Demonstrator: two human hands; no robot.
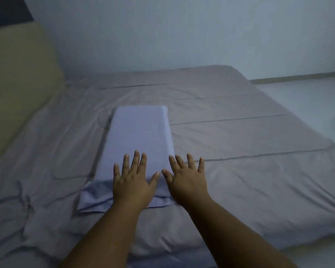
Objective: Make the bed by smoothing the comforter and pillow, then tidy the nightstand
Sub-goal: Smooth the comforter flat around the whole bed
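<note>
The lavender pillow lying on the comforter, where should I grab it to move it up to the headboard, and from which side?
Take the lavender pillow by its two long edges, one hand per side, coming from the near end where the left hand and right hand are. It is long, narrow and flat on the comforter, so a two-sided grip should keep it from sagging. Avoid the loose flap at its near end.

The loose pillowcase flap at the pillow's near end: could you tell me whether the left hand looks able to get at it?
Probably yes: the left hand lies flat on the pillow, partly over that flap, with nothing between.
</note>
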